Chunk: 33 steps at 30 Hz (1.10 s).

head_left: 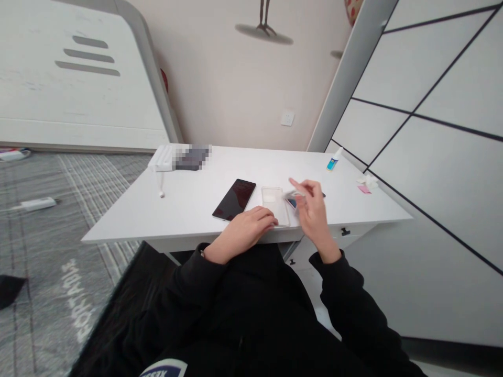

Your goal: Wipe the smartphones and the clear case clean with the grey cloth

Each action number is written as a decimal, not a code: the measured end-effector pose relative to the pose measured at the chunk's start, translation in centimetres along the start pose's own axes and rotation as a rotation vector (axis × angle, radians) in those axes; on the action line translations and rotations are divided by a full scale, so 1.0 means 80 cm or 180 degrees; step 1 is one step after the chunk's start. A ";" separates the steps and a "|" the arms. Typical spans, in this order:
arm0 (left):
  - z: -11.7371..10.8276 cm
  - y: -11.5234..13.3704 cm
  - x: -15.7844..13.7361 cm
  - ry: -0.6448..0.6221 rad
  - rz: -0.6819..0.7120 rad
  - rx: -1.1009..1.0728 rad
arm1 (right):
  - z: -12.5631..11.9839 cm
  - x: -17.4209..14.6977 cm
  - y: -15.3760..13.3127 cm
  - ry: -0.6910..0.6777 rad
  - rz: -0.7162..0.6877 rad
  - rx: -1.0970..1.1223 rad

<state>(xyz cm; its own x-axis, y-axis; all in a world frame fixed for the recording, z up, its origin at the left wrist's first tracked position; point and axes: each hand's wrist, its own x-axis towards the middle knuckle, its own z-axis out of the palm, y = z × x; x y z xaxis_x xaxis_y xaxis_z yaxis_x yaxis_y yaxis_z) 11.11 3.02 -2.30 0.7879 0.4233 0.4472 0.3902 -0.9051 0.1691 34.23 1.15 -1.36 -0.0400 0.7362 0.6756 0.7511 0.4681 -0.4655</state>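
On the white desk (188, 201), a clear phone case (271, 198) lies near the front edge. My left hand (251, 225) rests flat beside it, fingertips over the case's lower part. A large dark-screened phone or tablet (236, 199) lies face up just beyond that hand. My right hand (313, 207) is raised right of the case, index finger stretched out and thumb apart from it. Below and behind its fingers sits a small flat thing with a dark blue face (292, 202), partly covered; I cannot make out its kind. A dark tip of something shows right of this hand.
At the back right stands a small blue-and-white bottle (332, 160). Crumpled white tissue (368, 180) and a pink slip (364, 189) lie near the right edge. A white box-like thing (162, 158), a blurred dark item (190, 158) and a short white cable (160, 184) are at left.
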 end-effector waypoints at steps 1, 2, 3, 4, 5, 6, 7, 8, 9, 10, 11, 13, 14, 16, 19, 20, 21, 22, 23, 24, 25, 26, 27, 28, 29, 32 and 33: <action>0.000 -0.001 -0.003 0.0000 -0.0014 0.0037 | 0.006 -0.004 -0.009 -0.0262 -0.0089 0.0009; -0.001 -0.002 -0.005 0.0006 -0.0030 0.0077 | 0.013 -0.009 -0.017 -0.0516 -0.0170 0.0018; -0.001 -0.004 -0.008 0.0020 -0.0057 0.0119 | 0.018 -0.015 -0.023 -0.0728 -0.0231 0.0021; -0.002 -0.005 -0.011 0.0043 -0.0095 0.0158 | 0.022 -0.021 -0.028 -0.0877 -0.0265 0.0013; -0.003 -0.006 -0.014 0.0074 -0.0138 0.0188 | 0.025 -0.027 -0.031 -0.0966 -0.0272 -0.0006; -0.004 -0.007 -0.016 0.0106 -0.0179 0.0209 | 0.026 -0.033 -0.033 -0.1022 -0.0264 -0.0031; -0.005 -0.008 -0.018 0.0134 -0.0212 0.0221 | 0.025 -0.038 -0.034 -0.1071 -0.0261 -0.0058; -0.006 -0.008 -0.019 0.0155 -0.0229 0.0223 | 0.023 -0.041 -0.034 -0.1136 -0.0278 -0.0085; -0.006 -0.009 -0.020 0.0169 -0.0233 0.0219 | 0.021 -0.044 -0.032 -0.1213 -0.0318 -0.0114; -0.005 -0.010 -0.020 0.0177 -0.0228 0.0212 | 0.018 -0.045 -0.031 -0.1290 -0.0367 -0.0153; -0.005 -0.010 -0.020 0.0181 -0.0224 0.0204 | 0.017 -0.044 -0.029 -0.1351 -0.0408 -0.0207; -0.003 -0.011 -0.019 0.0191 -0.0232 0.0192 | 0.017 -0.040 -0.025 -0.1384 -0.0408 -0.0367; -0.002 -0.012 -0.019 0.0199 -0.0247 0.0191 | 0.020 -0.036 -0.023 -0.1362 -0.0366 -0.0460; -0.001 -0.012 -0.019 0.0221 -0.0298 0.0198 | 0.029 -0.028 -0.022 -0.1293 -0.0271 -0.0621; -0.002 -0.012 -0.019 0.0244 -0.0370 0.0192 | 0.041 -0.020 -0.026 -0.1319 -0.0287 -0.0684; -0.002 -0.012 -0.020 0.0247 -0.0384 0.0181 | 0.042 -0.019 -0.029 -0.1374 -0.0343 -0.0660; -0.003 -0.012 -0.020 0.0249 -0.0393 0.0168 | 0.042 -0.019 -0.031 -0.1440 -0.0410 -0.0623; -0.004 -0.012 -0.021 0.0251 -0.0400 0.0157 | 0.040 -0.021 -0.033 -0.1503 -0.0476 -0.0583; -0.005 -0.011 -0.021 0.0255 -0.0406 0.0148 | 0.037 -0.023 -0.033 -0.1555 -0.0529 -0.0547; -0.005 -0.011 -0.021 0.0258 -0.0413 0.0145 | 0.033 -0.025 -0.033 -0.1589 -0.0561 -0.0522; -0.006 -0.011 -0.020 0.0261 -0.0420 0.0151 | 0.028 -0.028 -0.032 -0.1605 -0.0567 -0.0509; -0.007 -0.010 -0.020 0.0263 -0.0426 0.0167 | 0.024 -0.030 -0.030 -0.1604 -0.0551 -0.0509; -0.007 -0.009 -0.019 0.0260 -0.0432 0.0191 | 0.021 -0.032 -0.027 -0.1588 -0.0519 -0.0519; -0.008 -0.007 -0.018 0.0252 -0.0440 0.0223 | 0.020 -0.033 -0.024 -0.1560 -0.0479 -0.0536; -0.008 -0.006 -0.017 0.0240 -0.0453 0.0260 | 0.020 -0.033 -0.020 -0.1524 -0.0434 -0.0558; -0.008 -0.002 -0.013 0.0210 -0.0504 0.0354 | 0.027 -0.026 -0.010 -0.1364 -0.0255 -0.0665; -0.007 -0.001 -0.012 0.0211 -0.0525 0.0379 | 0.031 -0.022 -0.008 -0.1302 -0.0180 -0.0711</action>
<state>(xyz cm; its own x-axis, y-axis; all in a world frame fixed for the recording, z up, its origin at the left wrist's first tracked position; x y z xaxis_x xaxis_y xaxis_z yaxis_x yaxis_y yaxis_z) 10.04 2.70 -2.26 0.6772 0.5580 0.4796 0.5679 -0.8108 0.1416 32.20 0.76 -3.66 -0.3077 0.8657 0.3948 0.8620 0.4293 -0.2697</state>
